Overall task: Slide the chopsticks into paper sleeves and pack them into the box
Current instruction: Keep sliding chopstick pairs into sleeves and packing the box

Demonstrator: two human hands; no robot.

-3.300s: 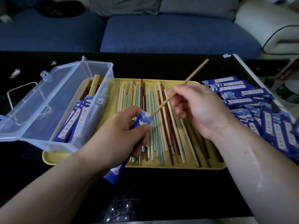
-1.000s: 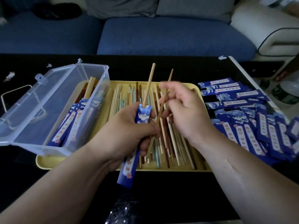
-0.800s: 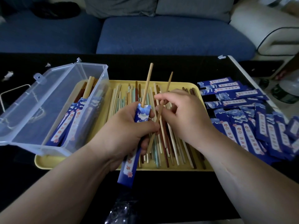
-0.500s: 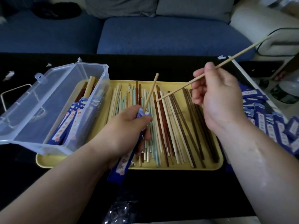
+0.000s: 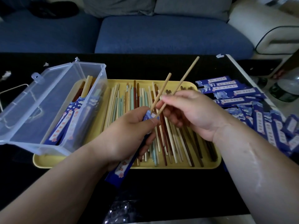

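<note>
Your left hand is clamped round a blue paper sleeve with one pale chopstick standing in its mouth. Your right hand pinches a second chopstick, its tip at that mouth, above the yellow tray. If the tip catches the paper edge, the sleeve may crumple or tear; squeeze too hard and the mouth may close. The clear box, holding a few sleeved pairs, sits at the tray's left end. Spare sleeves lie to the right on the black tabletop, with a blue sofa behind
</note>
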